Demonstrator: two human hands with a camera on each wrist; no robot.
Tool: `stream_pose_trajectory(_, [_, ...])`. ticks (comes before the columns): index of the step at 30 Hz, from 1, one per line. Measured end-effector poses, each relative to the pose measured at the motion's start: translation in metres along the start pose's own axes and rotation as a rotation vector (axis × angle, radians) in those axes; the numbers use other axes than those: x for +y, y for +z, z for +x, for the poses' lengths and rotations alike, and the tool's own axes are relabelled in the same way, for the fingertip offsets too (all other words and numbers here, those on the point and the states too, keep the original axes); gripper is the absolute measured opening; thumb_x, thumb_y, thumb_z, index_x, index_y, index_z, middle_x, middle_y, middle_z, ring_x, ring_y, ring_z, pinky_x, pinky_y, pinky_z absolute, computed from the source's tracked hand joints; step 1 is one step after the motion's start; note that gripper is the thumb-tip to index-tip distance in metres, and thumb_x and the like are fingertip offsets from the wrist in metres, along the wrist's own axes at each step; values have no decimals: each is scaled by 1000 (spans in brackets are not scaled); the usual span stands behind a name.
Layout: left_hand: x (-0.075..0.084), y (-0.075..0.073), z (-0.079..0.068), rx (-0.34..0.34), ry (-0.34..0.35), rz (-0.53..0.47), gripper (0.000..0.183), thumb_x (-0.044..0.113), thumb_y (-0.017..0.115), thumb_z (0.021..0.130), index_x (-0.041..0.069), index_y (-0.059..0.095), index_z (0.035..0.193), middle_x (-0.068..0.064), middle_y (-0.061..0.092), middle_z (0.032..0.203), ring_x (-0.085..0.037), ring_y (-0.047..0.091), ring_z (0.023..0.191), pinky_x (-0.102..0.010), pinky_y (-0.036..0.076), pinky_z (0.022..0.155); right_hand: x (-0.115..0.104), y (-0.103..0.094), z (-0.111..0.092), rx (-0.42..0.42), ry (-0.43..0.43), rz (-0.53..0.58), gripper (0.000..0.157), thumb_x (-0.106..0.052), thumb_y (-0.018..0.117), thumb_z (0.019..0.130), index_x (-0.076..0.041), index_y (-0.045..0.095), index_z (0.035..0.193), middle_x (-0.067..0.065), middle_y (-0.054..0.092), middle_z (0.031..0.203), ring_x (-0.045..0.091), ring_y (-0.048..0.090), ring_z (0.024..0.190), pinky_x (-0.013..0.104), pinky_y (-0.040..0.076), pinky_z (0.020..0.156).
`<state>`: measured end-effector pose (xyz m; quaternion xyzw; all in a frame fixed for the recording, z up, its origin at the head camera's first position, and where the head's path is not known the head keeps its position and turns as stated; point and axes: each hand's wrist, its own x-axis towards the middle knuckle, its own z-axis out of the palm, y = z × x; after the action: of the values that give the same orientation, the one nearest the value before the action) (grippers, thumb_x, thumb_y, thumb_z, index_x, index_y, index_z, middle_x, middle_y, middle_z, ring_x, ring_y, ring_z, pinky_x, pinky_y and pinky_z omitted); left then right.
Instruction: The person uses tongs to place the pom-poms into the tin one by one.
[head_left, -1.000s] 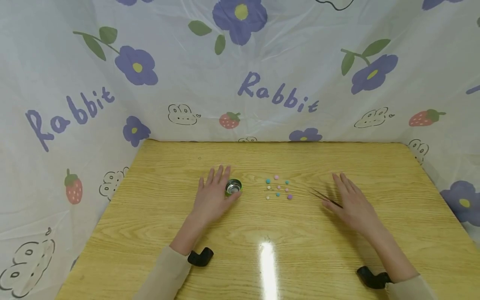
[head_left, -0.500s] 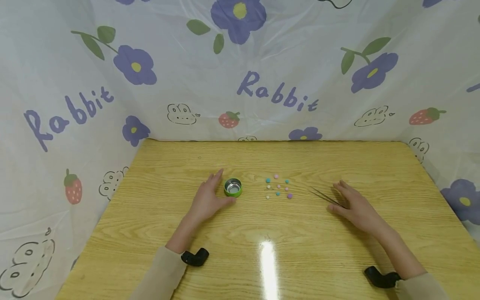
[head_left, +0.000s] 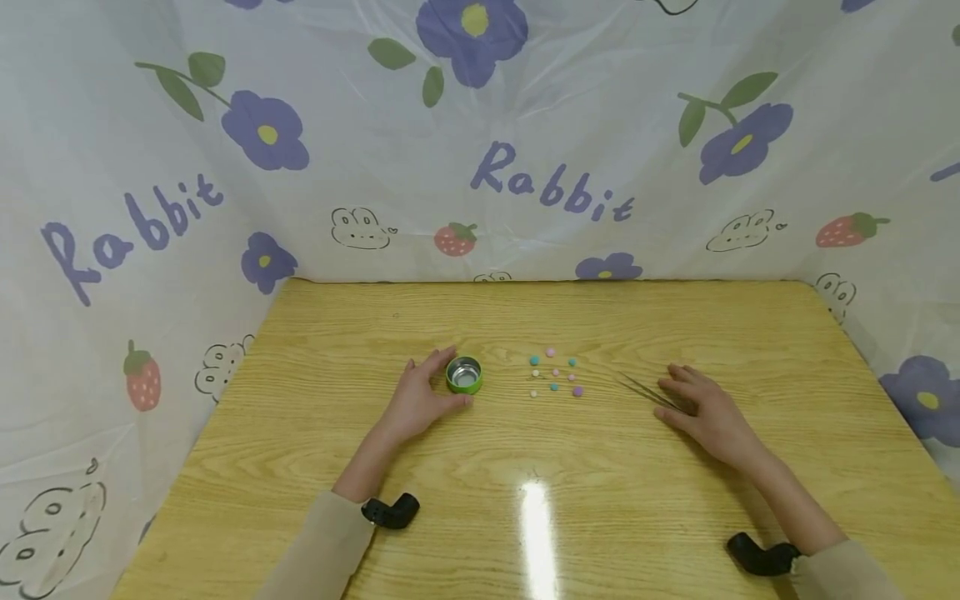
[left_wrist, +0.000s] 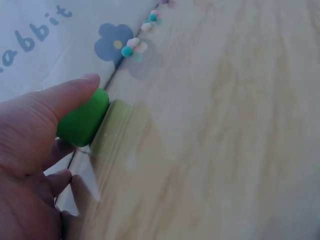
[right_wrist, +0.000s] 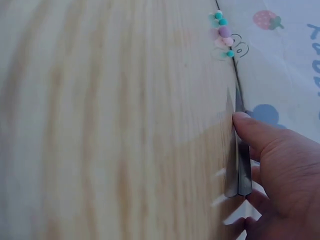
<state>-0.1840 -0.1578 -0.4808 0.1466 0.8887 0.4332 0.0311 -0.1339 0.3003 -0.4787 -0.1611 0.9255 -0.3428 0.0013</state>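
Observation:
In the head view, a small round green tin (head_left: 465, 377) with a silvery inside stands on the wooden table. My left hand (head_left: 420, 402) is beside it, thumb at its front and fingertips at its back left edge. In the left wrist view the thumb (left_wrist: 75, 95) overlaps the green tin wall. To the right, a pair of metal tweezers (head_left: 647, 392) lies on the table, tips pointing left. My right hand (head_left: 708, 415) is around their rear end, thumb on the near side and fingers on the far side, with a gap between them.
Several small pink, blue, white and purple balls (head_left: 555, 372) lie in loose rows between the tin and the tweezers. A printed cloth (head_left: 555, 108) hangs behind the wooden table (head_left: 450, 517). A black wrist mount (head_left: 392, 511) sits on the left forearm, another (head_left: 761, 554) on the right.
My left hand has drawn back from over the tin to its left side, fingers less spread. My right hand has shifted slightly right and nearer, its fingers bending toward the tweezers.

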Motion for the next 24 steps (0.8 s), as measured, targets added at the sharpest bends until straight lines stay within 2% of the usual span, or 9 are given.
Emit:
stream_pose_trajectory(11, [-3,5,3,4,-19,15,84,28,89,83,7,48,153,-15,50,153,-34,29,151,-54,-5,124,6,11,0,129,28,13,39,-13,75,95,8,68,127,31,50,147,52,36,140,71,35,105])
stream_pose_trajectory(18, [-3,5,2,12,-25,10,78,28,87,85,5,51,150,-17,51,152,-35,29,151,-53,-5,124,5,16,2,213,-25,-30,25,-5,77,91,7,75,113,28,61,135,49,47,132,70,41,100])
stream_pose_trajectory(24, [-3,5,2,17,-31,10,73,25,86,87,3,53,148,-19,52,150,-36,29,151,-53,-5,124,2,20,5,272,-69,-56,18,2,76,89,7,76,107,26,68,124,48,54,123,66,46,95])
